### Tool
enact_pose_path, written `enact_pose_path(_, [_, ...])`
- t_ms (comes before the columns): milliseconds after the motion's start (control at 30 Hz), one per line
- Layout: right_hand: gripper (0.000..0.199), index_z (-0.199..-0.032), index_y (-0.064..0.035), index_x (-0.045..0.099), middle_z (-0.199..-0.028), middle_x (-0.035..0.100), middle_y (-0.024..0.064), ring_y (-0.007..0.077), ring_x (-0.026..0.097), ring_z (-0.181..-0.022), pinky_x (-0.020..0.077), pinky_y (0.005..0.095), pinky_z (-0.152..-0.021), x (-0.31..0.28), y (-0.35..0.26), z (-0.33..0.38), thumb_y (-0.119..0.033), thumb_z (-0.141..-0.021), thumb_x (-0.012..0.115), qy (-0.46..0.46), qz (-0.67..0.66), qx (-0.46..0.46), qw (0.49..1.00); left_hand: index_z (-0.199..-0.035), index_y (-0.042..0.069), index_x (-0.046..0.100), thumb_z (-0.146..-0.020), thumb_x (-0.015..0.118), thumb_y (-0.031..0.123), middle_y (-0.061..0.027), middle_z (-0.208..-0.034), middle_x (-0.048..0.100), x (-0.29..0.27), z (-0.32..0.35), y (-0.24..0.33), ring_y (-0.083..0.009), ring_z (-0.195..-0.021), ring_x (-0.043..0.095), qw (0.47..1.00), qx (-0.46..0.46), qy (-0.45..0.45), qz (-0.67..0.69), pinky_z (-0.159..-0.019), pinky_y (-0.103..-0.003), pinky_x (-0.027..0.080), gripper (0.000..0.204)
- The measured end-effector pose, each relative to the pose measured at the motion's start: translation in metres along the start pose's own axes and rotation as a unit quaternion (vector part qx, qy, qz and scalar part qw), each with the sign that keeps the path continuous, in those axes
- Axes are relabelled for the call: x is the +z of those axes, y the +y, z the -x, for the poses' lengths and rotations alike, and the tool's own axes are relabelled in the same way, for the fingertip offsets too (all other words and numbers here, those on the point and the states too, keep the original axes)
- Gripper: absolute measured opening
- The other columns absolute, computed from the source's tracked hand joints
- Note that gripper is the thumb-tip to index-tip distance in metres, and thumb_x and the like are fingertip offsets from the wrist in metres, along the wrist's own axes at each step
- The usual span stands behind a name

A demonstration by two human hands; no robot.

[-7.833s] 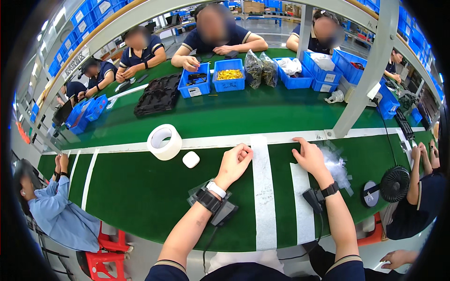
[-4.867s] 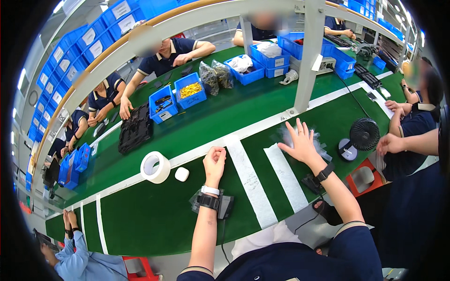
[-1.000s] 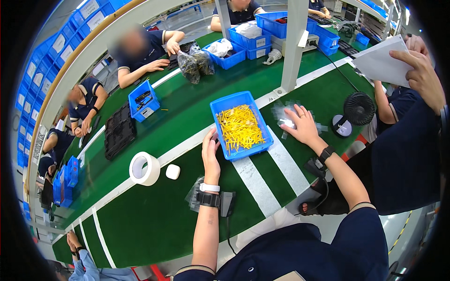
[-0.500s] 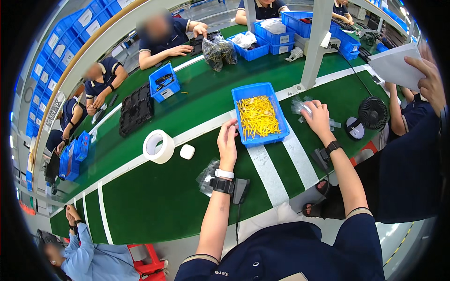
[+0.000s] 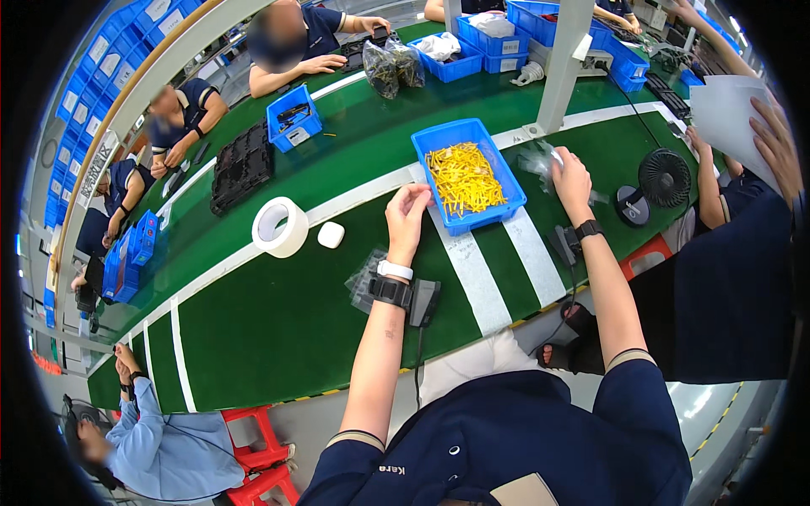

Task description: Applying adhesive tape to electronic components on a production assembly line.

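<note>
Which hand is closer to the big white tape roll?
Left. The left hand is to the right of the white tape roll; the right hand is farther right, past the blue bin of yellow pieces.

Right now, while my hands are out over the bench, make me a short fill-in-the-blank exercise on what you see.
The blue bin between the left hand and the right hand holds thin pieces coloured ____. The tape roll lies to the ____ of the left hand. The black fan stands to the ____ of the right hand. The small rounded object beside the tape roll is coloured ____.

Missing words: yellow; left; right; white.
</note>
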State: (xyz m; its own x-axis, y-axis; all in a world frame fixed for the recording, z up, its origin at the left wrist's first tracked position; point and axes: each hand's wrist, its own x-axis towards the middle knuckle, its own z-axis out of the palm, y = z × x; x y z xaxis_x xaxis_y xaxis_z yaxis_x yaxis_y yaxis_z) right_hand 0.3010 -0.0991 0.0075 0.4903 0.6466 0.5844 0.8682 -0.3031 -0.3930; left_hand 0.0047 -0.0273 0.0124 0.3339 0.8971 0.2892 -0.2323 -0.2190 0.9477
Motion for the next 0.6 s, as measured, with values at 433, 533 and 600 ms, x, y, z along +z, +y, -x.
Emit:
enact_pose_path(433, [0.021, -0.098, -0.0071, 0.056, -0.081, 0.061, 0.0186, 0.0369, 0.058, -0.077, 0.047, 0.042, -0.064, -0.042, -0.046, -0.048, -0.017, -0.079, 0.057, -0.002, -0.1, -0.063, 0.993, -0.089, -0.002, 0.056, -0.079, 0.059, 0.006, -0.0059, -0.08, 0.06, -0.002, -0.001, 0.0, -0.0109, -0.069, 0.057, 0.999, -0.003, -0.047, 0.018, -0.064, -0.022, 0.046, 0.013])
enact_pose_path(533, [0.018, -0.094, -0.0047, 0.057, -0.079, 0.061, 0.0187, 0.0357, 0.06, -0.075, 0.0476, 0.0385, -0.062, -0.041, -0.091, -0.056, -0.015, -0.079, 0.058, -0.005, -0.24, -0.113, 0.964, -0.089, -0.002, 0.056, -0.079, 0.06, 0.006, -0.0059, -0.08, 0.06, -0.001, 0.0, 0.0, -0.0107, -0.07, 0.058, 0.999, -0.005, -0.049, 0.016, -0.064, -0.022, 0.046, 0.013])
enact_pose_path(600, [0.018, -0.092, -0.0047, 0.058, -0.078, 0.061, 0.0188, 0.0353, 0.06, -0.074, 0.0478, 0.0377, -0.062, -0.031, -0.121, -0.053, -0.015, -0.078, 0.058, -0.018, -0.312, -0.126, 0.942, -0.089, -0.002, 0.056, -0.079, 0.059, 0.006, -0.0057, -0.08, 0.06, 0.0, 0.001, 0.001, -0.0106, -0.07, 0.057, 0.998, -0.015, -0.055, 0.015, -0.064, -0.023, 0.046, 0.013])
